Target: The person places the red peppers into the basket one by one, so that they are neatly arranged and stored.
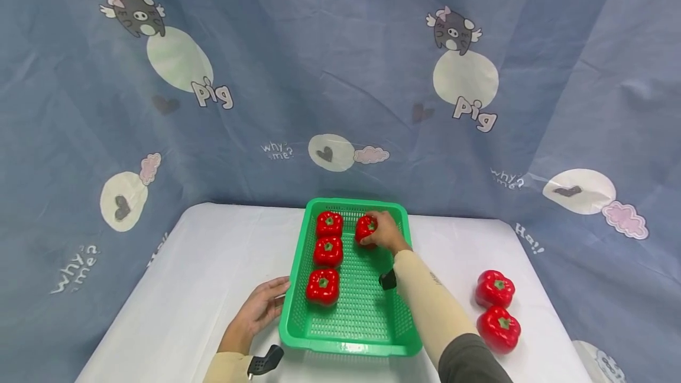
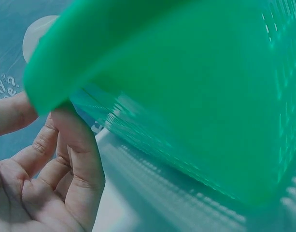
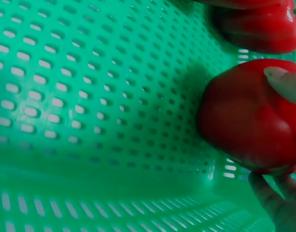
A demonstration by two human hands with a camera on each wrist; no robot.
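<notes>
A green plastic basket with perforated walls and floor stands on the white table. My left hand is at its left rim, and in the left wrist view the fingers pinch the rim's edge. Inside the basket, toward the back right, my right hand grips a red bell pepper. The right wrist view has the thumb on top of that pepper, with other fingers below it. Three more red bell peppers line the basket's left side, front to back.
Two red bell peppers sit together on the table, right of the basket. Behind the table hangs a blue cloth with pig prints. A black strap device is on the left wrist.
</notes>
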